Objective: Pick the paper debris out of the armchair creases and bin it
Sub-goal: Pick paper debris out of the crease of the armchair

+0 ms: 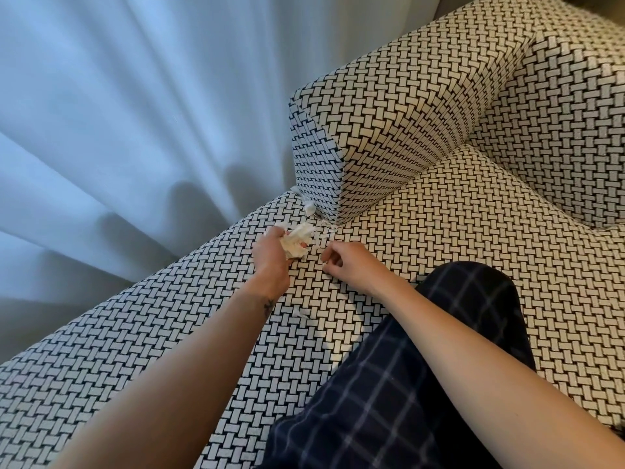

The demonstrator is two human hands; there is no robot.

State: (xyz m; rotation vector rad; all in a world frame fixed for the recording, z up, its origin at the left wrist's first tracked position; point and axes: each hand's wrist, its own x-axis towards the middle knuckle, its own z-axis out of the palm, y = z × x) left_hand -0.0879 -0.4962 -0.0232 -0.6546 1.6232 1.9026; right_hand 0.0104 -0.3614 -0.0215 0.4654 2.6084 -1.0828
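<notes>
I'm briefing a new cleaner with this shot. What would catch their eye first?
The bold black-and-white woven armchair fills the frame. At its middle the left hand grips a wad of paper, with the right hand close beside it. More white scraps sit in the crease at the foot of the armrest, by the pale curtain.

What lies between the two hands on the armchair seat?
In the head view, the paper wad that the left hand grips, then a narrow strip of bare seat fabric before the right hand.
</notes>
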